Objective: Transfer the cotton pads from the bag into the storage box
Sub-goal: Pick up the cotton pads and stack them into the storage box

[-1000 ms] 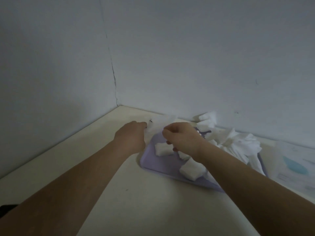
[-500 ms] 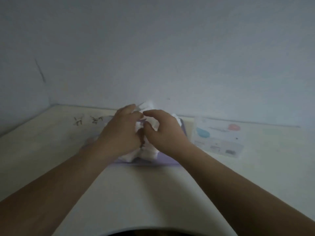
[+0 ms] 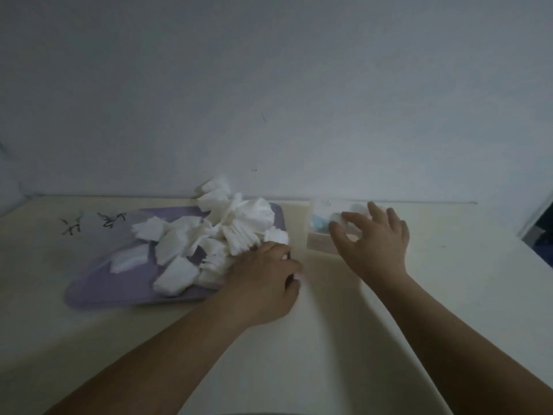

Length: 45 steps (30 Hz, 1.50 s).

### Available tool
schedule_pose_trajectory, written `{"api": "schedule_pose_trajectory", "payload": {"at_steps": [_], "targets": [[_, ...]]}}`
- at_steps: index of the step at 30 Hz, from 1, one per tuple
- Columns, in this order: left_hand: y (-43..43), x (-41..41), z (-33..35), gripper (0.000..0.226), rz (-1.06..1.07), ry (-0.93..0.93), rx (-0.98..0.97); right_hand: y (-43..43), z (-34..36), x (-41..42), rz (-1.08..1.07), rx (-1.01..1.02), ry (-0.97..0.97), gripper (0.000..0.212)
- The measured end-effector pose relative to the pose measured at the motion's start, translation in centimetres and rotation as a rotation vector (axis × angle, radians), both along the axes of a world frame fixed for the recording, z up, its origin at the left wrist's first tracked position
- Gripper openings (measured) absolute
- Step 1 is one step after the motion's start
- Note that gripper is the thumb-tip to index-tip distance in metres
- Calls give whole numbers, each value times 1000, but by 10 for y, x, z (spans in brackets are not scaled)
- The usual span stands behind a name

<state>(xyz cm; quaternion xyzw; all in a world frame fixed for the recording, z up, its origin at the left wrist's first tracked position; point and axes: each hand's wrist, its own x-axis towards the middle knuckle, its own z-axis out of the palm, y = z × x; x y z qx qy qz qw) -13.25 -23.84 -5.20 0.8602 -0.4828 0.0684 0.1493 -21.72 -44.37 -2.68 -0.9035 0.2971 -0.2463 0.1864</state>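
A heap of white cotton pads (image 3: 209,235) lies on a purple tray (image 3: 98,290) left of centre. My left hand (image 3: 263,280) sits at the tray's right edge against the pads, fingers curled under; a faint clear sheet or box wall (image 3: 299,229) rises beside it, and what the fingers grip is hidden. My right hand (image 3: 372,244) hovers with spread fingers over a clear bag with blue print (image 3: 321,224) lying by the wall. A white pad shows just past its fingertips.
The cream tabletop (image 3: 299,339) meets a pale wall close behind the tray and bag. Black scribbles (image 3: 89,224) mark the table at the left. The table's right edge (image 3: 535,253) drops to a dark gap.
The hands, together over the pads half a second ago, have parted. My right hand moved right to the printed bag; my left hand dropped to the tray's right edge. The view shifted right.
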Motion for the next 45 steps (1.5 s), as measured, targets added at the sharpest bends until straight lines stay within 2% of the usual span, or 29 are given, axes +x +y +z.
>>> {"api": "schedule_pose_trajectory", "payload": {"at_steps": [3,5,7,10,14,18,21,25,28,29,32,33,37,40,42,45], "targets": [[8,-1,0,45,38,11,18,-5,-2,1,113,-52,24,59],[12,-3,4,47,68,39,-39,-1,-2,1,206,-38,-17,62],[8,-4,12,41,108,18,-173,0,1,1,242,78,-145,56],[-19,0,24,53,126,-65,-324,-9,0,6,194,214,-275,58],[-67,8,26,71,172,31,-200,-23,-12,14,136,420,-304,62],[-87,20,9,66,206,-19,-266,-29,-18,16,166,554,-348,66],[-90,27,-2,62,207,-54,-331,-35,-20,15,198,581,-356,79],[-86,30,-4,61,211,-87,-356,-41,-25,8,254,716,-369,117],[-83,29,0,58,191,-83,-405,-41,-23,6,303,728,-345,128],[-81,28,4,57,191,-68,-431,-42,-22,6,312,711,-341,124],[-75,22,16,57,215,63,-521,-41,-26,3,299,661,-402,77],[-72,18,19,56,222,113,-578,-41,-29,3,253,644,-424,69],[-59,20,28,42,327,194,-882,-37,-28,2,80,591,-499,43],[-61,30,27,43,396,377,-917,-37,-28,2,15,470,-535,28],[-65,30,25,40,370,538,-895,-40,-29,2,61,394,-505,31],[-69,27,18,16,273,610,-863,-45,-29,2,156,335,-422,68]]}}
